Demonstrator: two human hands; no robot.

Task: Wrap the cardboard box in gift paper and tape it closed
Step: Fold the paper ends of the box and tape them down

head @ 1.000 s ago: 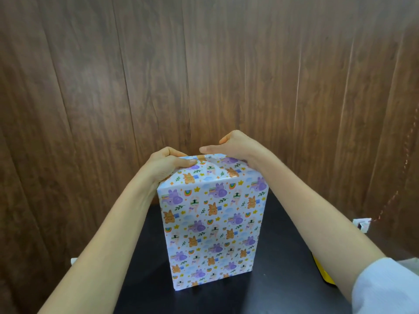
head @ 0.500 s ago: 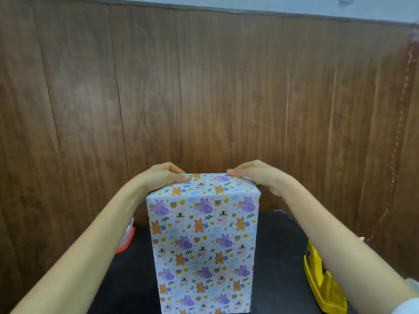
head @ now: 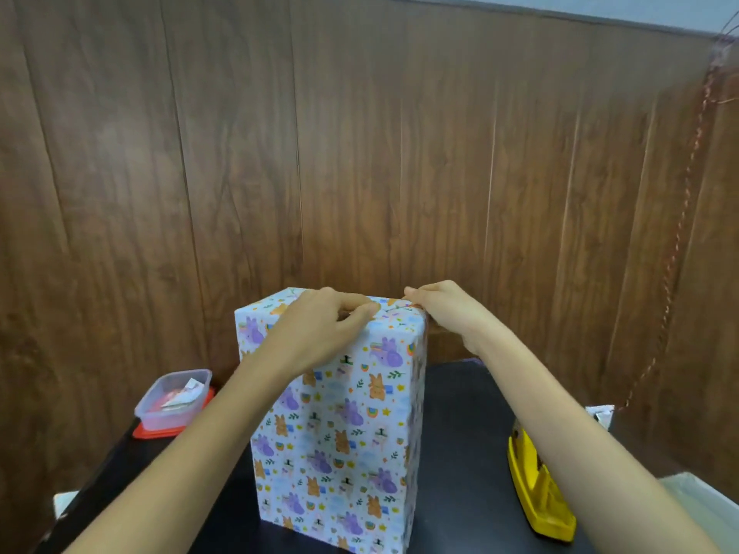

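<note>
The cardboard box, fully covered in white gift paper (head: pixel 340 433) with purple and orange animal prints, stands upright on the black table (head: pixel 460 453). My left hand (head: pixel 320 325) lies on the box's top near its front edge, fingers curled and thumb pressed on the paper. My right hand (head: pixel 444 309) is at the top's far right corner, fingertips pinched on the paper edge there. The top folds are mostly hidden under my hands. A yellow tape dispenser (head: pixel 536 489) lies on the table to the right of the box.
A clear plastic container (head: pixel 174 397) with scraps sits on a red lid at the table's left edge. A wood-panel wall (head: pixel 360 153) stands close behind the box. A thin twisted cord (head: pixel 680 233) hangs down the wall at right.
My view has tilted and shifted. My left hand moved rightward over the top's front edge. My right hand slid to the far right corner. The box stays upright.
</note>
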